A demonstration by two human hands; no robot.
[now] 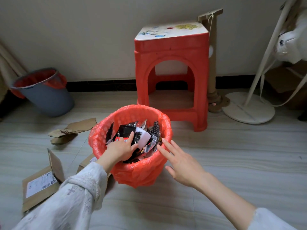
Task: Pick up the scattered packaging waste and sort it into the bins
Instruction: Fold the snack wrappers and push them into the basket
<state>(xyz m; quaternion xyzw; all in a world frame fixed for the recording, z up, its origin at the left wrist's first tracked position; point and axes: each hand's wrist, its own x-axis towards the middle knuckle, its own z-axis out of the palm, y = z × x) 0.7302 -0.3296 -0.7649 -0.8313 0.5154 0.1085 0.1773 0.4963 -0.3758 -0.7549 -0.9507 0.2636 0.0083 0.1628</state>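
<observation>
A basket bin with a red bag liner (136, 173) stands on the floor in front of me, filled with black and silver snack wrappers (149, 135). My left hand (122, 149) is inside the bin, its fingers spread flat on the wrappers and pressing them down. My right hand (181, 161) hovers just outside the bin's right rim, fingers straight and spread, holding nothing. A second bin, a grey bucket with a red liner (48, 95), stands at the far left by the wall. Torn cardboard (73, 130) lies on the floor between the two bins.
A flattened cardboard box with a shipping label (41, 185) lies at my lower left, another piece (87, 161) partly behind my left arm. A red plastic stool (172, 75) stands behind the bin; a white fan stand base (249, 108) sits to its right.
</observation>
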